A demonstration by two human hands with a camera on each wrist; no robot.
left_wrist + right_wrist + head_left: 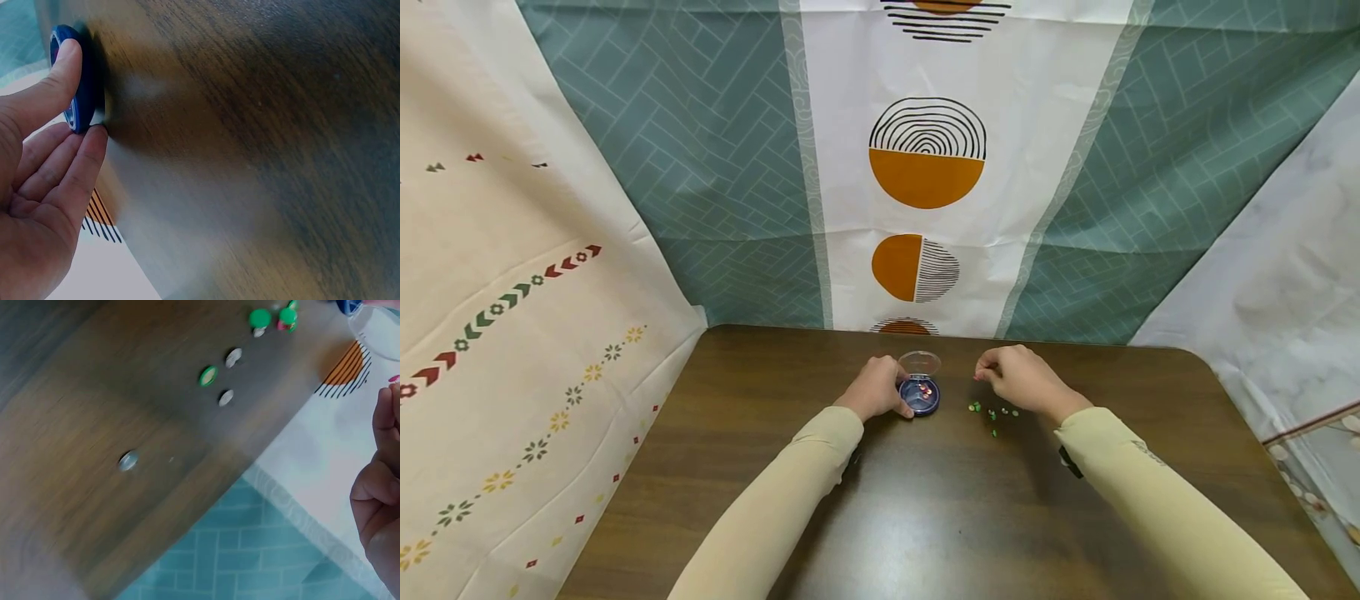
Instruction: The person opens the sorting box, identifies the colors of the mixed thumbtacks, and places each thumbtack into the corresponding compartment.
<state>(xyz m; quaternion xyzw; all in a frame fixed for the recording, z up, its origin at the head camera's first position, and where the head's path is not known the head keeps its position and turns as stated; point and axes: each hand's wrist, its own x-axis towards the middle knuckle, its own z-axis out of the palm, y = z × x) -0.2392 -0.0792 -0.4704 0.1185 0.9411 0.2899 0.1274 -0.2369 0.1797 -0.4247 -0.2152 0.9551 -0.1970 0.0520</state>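
Note:
My left hand (877, 388) grips a round blue case (919, 397) at its left side. In the left wrist view the thumb lies on the rim of the case (87, 90) and the fingertips meet its lower edge. Its clear lid (920, 362) stands raised at the back, and a few small reddish pieces (927, 389) lie inside. To the right of the case, my right hand (1021, 379) pinches a tiny pink piece (394, 379) between thumb and finger, above the tabletop.
Several small round green pieces (975, 407) and silvery ones (128, 460) lie scattered on the brown wooden table (760, 392), below and beside my right hand. A patterned cloth (737, 167) hangs behind the table's back edge.

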